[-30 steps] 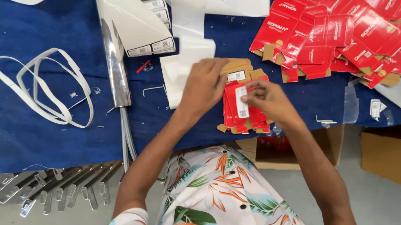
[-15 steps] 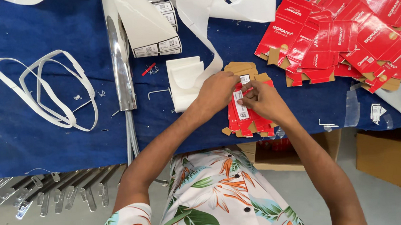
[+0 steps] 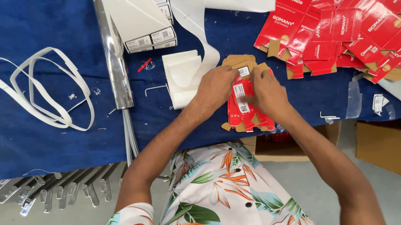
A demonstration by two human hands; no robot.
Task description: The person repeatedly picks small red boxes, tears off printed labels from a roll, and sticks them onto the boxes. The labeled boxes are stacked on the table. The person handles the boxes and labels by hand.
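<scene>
My left hand [image 3: 215, 88] and my right hand [image 3: 265, 93] meet over a small stack of flat red cartons [image 3: 243, 110] on the blue table cover [image 3: 38, 147]. A white label strip lies on the top carton between my fingers, and both hands press on it. A brown cardboard flap [image 3: 238, 61] sticks out just beyond my fingertips. The rest of the stack's top is hidden under my hands.
A heap of flat red cartons [image 3: 345, 27] fills the back right. White pads [image 3: 181, 76], a white paper strip [image 3: 194, 23], a chrome tap [image 3: 112, 57], labelled white boxes [image 3: 150, 36] and looped white straps [image 3: 39, 91] lie left. Metal parts [image 3: 51, 191] hang below; cardboard boxes [image 3: 391, 146] stand right.
My left hand has come down from over the brown flap onto the label on the top carton. My right hand has stayed on the stack, shifting slightly.
</scene>
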